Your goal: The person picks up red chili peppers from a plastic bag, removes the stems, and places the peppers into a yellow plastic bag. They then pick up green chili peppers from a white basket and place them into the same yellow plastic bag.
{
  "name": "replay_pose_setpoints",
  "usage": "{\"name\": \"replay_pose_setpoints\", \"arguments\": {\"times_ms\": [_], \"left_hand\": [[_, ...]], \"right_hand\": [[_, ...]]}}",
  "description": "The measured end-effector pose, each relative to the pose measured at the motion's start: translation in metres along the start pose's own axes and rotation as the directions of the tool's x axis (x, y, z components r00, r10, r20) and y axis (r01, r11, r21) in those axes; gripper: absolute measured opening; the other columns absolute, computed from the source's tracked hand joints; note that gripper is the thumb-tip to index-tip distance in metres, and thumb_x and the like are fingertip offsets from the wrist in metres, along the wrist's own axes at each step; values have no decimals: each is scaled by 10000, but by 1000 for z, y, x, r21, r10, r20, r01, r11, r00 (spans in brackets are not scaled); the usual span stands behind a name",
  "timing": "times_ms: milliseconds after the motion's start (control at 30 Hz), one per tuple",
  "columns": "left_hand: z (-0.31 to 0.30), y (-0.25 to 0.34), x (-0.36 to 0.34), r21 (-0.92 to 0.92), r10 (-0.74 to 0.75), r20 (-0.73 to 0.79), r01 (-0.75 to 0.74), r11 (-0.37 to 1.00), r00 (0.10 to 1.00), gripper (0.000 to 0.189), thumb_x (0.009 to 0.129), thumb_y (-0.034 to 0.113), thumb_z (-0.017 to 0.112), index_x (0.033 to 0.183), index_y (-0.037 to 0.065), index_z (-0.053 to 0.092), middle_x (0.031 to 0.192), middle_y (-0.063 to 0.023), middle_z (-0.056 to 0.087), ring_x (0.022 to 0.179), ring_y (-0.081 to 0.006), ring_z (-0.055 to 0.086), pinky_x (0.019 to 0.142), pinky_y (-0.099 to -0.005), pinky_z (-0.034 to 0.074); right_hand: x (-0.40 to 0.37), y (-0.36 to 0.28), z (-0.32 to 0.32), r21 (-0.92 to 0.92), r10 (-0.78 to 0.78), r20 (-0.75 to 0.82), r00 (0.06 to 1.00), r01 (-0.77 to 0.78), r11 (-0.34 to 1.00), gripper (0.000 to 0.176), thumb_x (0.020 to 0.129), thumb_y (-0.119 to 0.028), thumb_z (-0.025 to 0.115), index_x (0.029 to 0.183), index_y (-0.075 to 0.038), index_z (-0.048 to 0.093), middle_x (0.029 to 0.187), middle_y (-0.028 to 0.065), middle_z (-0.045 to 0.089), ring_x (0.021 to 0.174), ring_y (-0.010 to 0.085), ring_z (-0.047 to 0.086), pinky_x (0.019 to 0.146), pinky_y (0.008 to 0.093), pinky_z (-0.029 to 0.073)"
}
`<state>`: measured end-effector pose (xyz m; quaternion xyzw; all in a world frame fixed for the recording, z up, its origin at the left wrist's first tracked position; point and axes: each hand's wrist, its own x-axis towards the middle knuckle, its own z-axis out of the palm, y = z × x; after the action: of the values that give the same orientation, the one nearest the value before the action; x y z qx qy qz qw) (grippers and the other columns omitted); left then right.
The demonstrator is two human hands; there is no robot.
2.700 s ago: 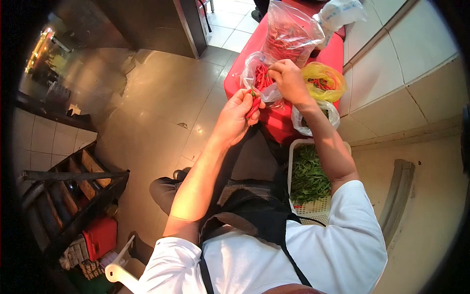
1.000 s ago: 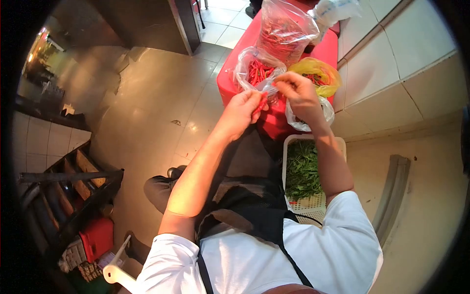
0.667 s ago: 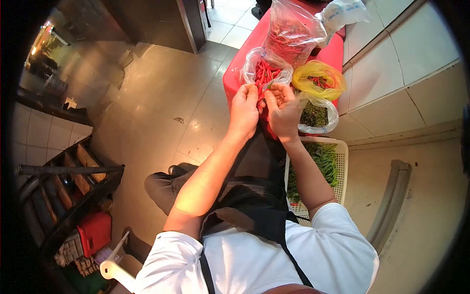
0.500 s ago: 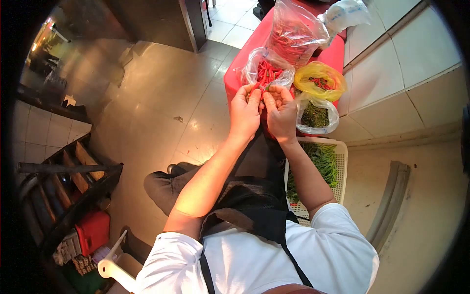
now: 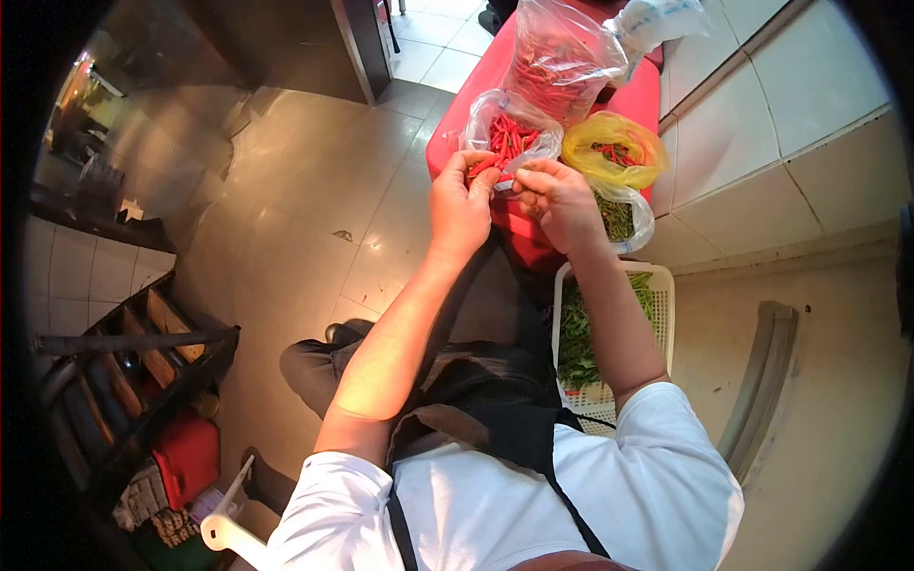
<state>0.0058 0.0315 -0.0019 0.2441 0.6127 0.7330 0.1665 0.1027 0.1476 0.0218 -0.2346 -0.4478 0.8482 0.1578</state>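
Note:
My left hand is closed around a red chili pepper, which shows between thumb and fingers. To its right, my right hand makes a pinch; whatever is between its fingertips is too small to make out. Just beyond both hands, a clear plastic bag stands open with red chilies inside. A yellow bag with some red chilies sits right of it. Below that, partly behind my right hand, a clear bag contains green stems.
A large clear bag of chilies stands at the back of the red surface. A white plastic basket with green vegetables lies beside my right forearm. The tiled wall borders the right side. A dark rack is at left.
My hands have moved apart, the right one going rightward and covering part of the green-stem bag. The left hand keeps a red chili. The view has shifted slightly.

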Motion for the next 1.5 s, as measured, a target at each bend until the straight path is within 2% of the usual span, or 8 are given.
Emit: {"name": "replay_pose_setpoints", "arguments": {"times_ms": [133,167,267,367,467,667,1133,1500], "left_hand": [[0,-6,1,-338,-194,133,228,913,972,147,947,51,622,1085,21,583,855,-28,628,643,-69,521,555,-210,412],[-2,-8,2,-375,-221,156,265,888,963,151,950,56,618,1091,22,577,855,-30,625,640,-72,520,551,-211,412],[-3,-5,4,-446,-288,224,361,819,931,167,959,71,611,1111,20,563,847,-31,612,630,-79,515,543,-213,412],[2,3,1,-402,-327,283,421,813,902,193,959,81,614,1131,8,562,831,-20,593,627,-75,505,543,-213,412],[14,2,-4,-259,-327,324,416,872,888,208,959,91,617,1141,0,569,816,-11,577,629,-70,499,543,-216,415],[14,3,1,-237,-266,382,372,898,885,194,976,103,585,1139,-1,585,831,-12,608,625,-54,494,552,-207,415],[-13,-13,22,-587,-340,373,503,634,863,286,992,102,560,1261,9,538,1039,-101,632,753,-112,571,626,-220,488],[-26,-11,25,-581,-334,294,445,682,896,333,976,79,576,1288,-7,501,1095,-132,634,810,-133,599,662,-230,511]], "right_hand": [[-5,-8,-14,63,-56,16,998,55,996,125,907,-158,659,967,-54,627,797,7,635,611,75,555,557,216,456],[-10,-14,-21,-314,-137,-66,988,110,943,145,900,-155,665,979,-40,624,816,19,647,638,92,579,580,226,469],[-34,-46,-51,-995,-439,-68,896,-30,92,210,879,-145,683,1012,1,613,871,56,682,721,144,649,650,253,507],[-36,-24,-119,-982,-435,57,899,-27,-185,324,848,-120,718,1127,9,618,937,90,690,778,158,672,692,268,525],[-43,-20,-58,-672,-425,-2,905,313,671,428,834,-112,739,1232,-15,612,955,123,675,776,146,668,707,268,527],[-21,-9,-9,-789,-545,220,809,476,388,302,870,-48,682,1170,-17,668,881,122,669,737,136,651,677,268,523],[22,-25,-10,-534,-368,115,923,370,760,165,934,-101,641,1057,8,637,874,25,673,765,70,618,633,219,491],[92,-29,-29,-906,-462,255,850,376,192,183,835,-89,675,1003,-28,710,939,194,701,885,343,695,801,385,536]]}}
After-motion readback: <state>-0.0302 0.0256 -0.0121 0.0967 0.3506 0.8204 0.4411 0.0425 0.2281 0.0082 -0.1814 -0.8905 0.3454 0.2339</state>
